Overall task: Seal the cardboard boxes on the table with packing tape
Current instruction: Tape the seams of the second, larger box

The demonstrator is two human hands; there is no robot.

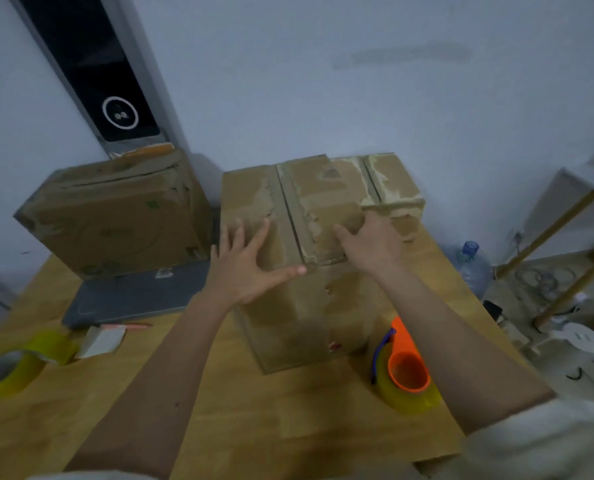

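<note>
A tall cardboard box [309, 306] stands in the middle of the wooden table [219, 410], its two top flaps meeting at a centre seam. My left hand [247, 265] lies flat with spread fingers on the left flap, thumb along the front edge. My right hand [371, 244] presses on the right flap. A second box [392, 181] stands right behind it, and a third cardboard box [115, 216] sits at the back left. An orange tape dispenser [406, 372] with a yellowish roll lies to the right of the box. Two loose yellow tape rolls [14, 368] lie at the left edge.
A grey laptop [132, 299] lies under the left box. A small white card [101, 341] and a pink pen [129, 326] sit near it. A water bottle [472, 268], a white-and-wood frame [558, 216] and clutter stand on the floor to the right. A dark panel [94, 71] leans on the wall.
</note>
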